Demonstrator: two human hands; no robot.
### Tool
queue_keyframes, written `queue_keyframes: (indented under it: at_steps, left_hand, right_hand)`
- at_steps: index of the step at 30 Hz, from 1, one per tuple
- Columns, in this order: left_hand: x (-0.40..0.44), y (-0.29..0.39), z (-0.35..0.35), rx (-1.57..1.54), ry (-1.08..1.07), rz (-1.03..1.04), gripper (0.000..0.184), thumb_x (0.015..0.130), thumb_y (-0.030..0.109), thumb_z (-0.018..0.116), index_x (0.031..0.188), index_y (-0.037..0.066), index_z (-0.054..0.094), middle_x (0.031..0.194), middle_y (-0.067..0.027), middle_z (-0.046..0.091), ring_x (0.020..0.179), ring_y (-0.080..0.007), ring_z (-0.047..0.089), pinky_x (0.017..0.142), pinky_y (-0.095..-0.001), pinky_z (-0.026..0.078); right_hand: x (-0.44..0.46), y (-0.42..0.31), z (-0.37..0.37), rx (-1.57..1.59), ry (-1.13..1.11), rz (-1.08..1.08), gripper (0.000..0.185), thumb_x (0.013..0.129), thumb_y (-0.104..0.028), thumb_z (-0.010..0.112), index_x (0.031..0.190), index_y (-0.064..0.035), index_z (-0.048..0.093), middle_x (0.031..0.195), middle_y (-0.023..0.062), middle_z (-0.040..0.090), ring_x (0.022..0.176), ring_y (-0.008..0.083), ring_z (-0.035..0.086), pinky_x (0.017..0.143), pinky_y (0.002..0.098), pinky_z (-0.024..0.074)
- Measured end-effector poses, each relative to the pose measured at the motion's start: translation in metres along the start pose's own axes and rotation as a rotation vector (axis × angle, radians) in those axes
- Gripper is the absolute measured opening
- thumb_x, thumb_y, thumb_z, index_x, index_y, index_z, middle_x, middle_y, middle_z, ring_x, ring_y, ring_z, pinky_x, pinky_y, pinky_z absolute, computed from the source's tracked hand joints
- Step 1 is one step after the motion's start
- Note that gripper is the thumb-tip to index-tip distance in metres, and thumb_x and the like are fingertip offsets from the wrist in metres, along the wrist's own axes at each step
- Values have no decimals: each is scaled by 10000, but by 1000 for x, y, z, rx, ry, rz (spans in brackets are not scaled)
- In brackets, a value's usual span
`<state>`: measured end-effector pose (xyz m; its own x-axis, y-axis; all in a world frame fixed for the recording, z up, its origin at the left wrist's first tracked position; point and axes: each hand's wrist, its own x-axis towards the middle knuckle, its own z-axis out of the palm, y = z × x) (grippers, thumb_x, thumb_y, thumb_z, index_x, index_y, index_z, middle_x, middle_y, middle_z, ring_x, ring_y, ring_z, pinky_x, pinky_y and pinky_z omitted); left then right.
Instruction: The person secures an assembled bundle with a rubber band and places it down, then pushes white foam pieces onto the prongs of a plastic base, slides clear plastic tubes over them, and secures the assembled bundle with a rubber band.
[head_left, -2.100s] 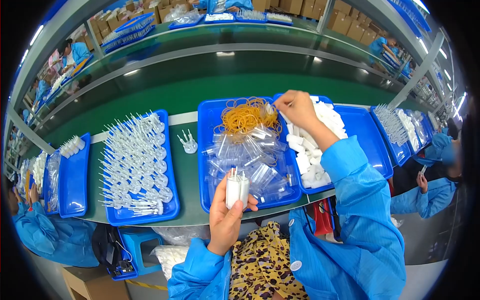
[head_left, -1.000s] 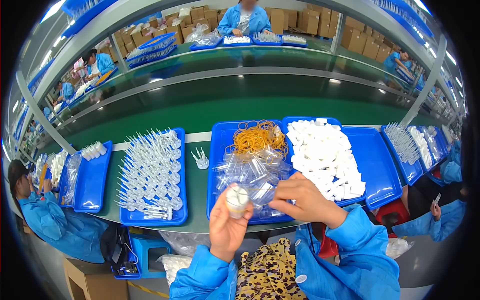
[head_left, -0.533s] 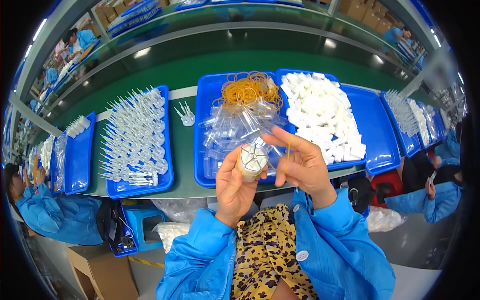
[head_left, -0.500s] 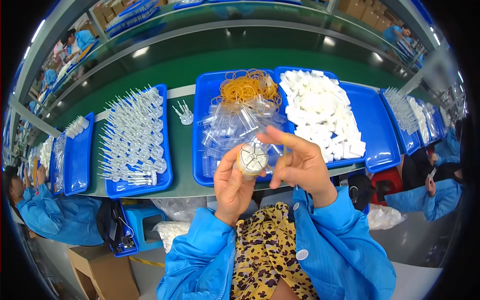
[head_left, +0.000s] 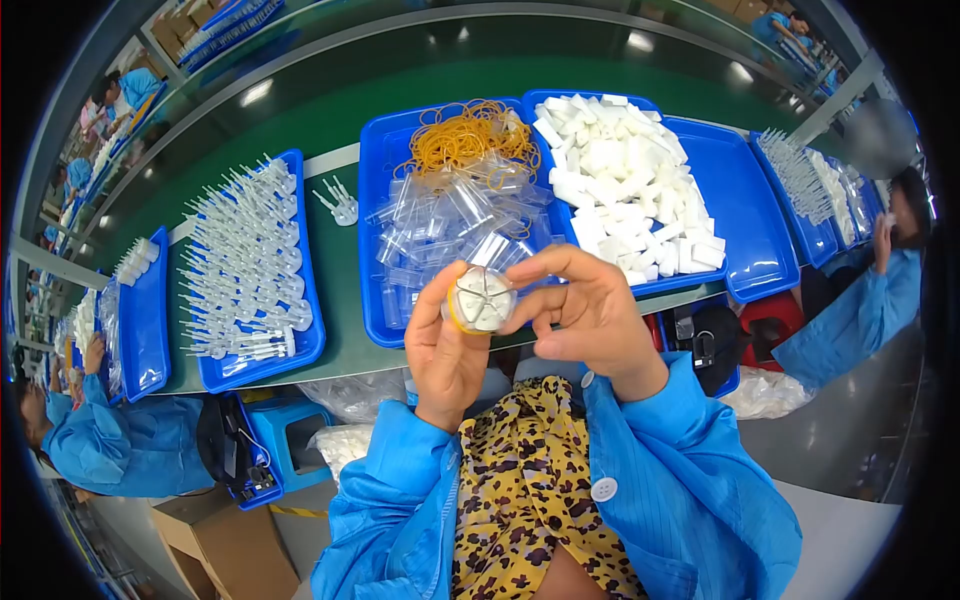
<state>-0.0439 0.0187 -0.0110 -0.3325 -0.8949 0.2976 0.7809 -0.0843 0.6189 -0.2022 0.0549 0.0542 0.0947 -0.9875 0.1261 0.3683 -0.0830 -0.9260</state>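
Note:
My left hand [head_left: 446,355] is closed around a round white bundle [head_left: 484,300], its end facing up and split into several wedge-shaped segments by dark lines. A yellow rubber band [head_left: 454,308] shows along the left side of the bundle. At the bundle's right edge, the index and middle fingertips of my right hand [head_left: 585,315] touch it or lie very near, with the fingers curved and apart and the thumb away from them. Just beyond my hands, a blue tray [head_left: 372,250] holds clear plastic tubes [head_left: 440,225] and a heap of rubber bands [head_left: 470,140].
White blocks [head_left: 630,190] fill a tray at the right, beside another blue tray [head_left: 735,190]. At the left, a tray holds rows of white pronged pieces [head_left: 245,265]; one pronged cluster [head_left: 338,202] lies on the green table. Co-workers in blue [head_left: 130,440] sit on both sides.
The rubber band stretched from my right fingers no longer shows there. My right fingers have moved left, up against the bundle, and the view has shifted slightly.

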Motion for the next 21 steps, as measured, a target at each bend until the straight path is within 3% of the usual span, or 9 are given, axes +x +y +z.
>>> queue_keyframes:
  at_steps: [3, 4, 5, 11, 13, 15, 16, 18, 21]
  left_hand:
    - [2, -3, -2, -222, -152, -113, 573, 970, 268, 524, 1434, 21, 295, 1332, -150, 481, 1144, -257, 540, 954, -383, 462]
    - [-1, -2, 7, 55, -25, -176, 706, 944, 420, 532, 1464, 50, 229, 1298, -136, 494, 1041, -243, 580, 897, -357, 496]
    - [-2, -1, 11, 56, -28, -184, 706, 944, 420, 532, 1464, 50, 229, 1298, -136, 494, 1041, -243, 580, 897, -357, 496]
    - [0, -6, 23, 22, 1, -277, 777, 937, 395, 548, 1489, 39, 132, 1199, -149, 546, 1004, -242, 606, 876, -332, 522]
    - [3, -11, 27, -8, -82, -315, 772, 941, 376, 544, 1490, 34, 122, 1299, -169, 480, 1065, -258, 580, 924, -355, 494]
    - [4, -16, 38, 332, -122, -149, 752, 948, 344, 539, 1490, 33, 120, 1393, -192, 385, 1134, -282, 538, 956, -398, 463]
    - [9, -13, 28, 353, -310, -141, 704, 955, 211, 515, 1497, 48, 96, 1463, -208, 275, 1232, -319, 471, 1002, -428, 421]
    - [5, -8, 26, 390, -339, -179, 624, 952, 189, 524, 1463, 25, 208, 1423, -204, 329, 1170, -304, 518, 976, -414, 441]
    - [8, -3, 21, 481, -386, -144, 470, 944, 150, 536, 1363, -3, 388, 1323, -193, 427, 1086, -283, 564, 915, -387, 476]
  right_hand:
    - [-4, 6, -3, -232, 60, -88, 635, 634, -38, 803, 1231, -60, 586, 1113, 45, 545, 844, 64, 474, 616, 192, 392]
    - [-5, 7, -1, -359, 50, -129, 666, 634, -93, 817, 1252, -51, 572, 1100, 33, 513, 852, 66, 462, 630, 189, 375]
    - [-5, 7, 1, -487, 40, -168, 702, 634, -149, 832, 1272, -43, 559, 1087, 22, 480, 861, 67, 450, 643, 186, 358]
    - [-3, 14, -3, -733, 170, -337, 504, 648, -209, 843, 1111, -99, 675, 1071, 27, 478, 870, 86, 465, 635, 190, 340]
    - [-6, 8, -11, -629, 138, -337, 477, 660, -187, 836, 1099, -92, 675, 1066, 35, 493, 883, 92, 472, 650, 195, 353]
    - [-15, -21, -34, -721, 180, -318, 490, 657, -187, 838, 1094, -47, 664, 1052, 49, 512, 958, 150, 510, 776, 257, 422]
    - [-15, -34, -48, -756, 273, -422, 458, 659, -164, 815, 1086, -86, 667, 1048, 47, 532, 928, 147, 539, 689, 234, 422]
    - [-16, -73, -94, -951, 537, -460, 424, 687, -138, 804, 1067, -52, 637, 1013, 57, 584, 936, 150, 577, 721, 251, 467]
    - [2, -100, -210, -862, 867, -470, 408, 737, -117, 783, 1101, -32, 618, 921, 55, 640, 771, 102, 601, 686, 210, 484]
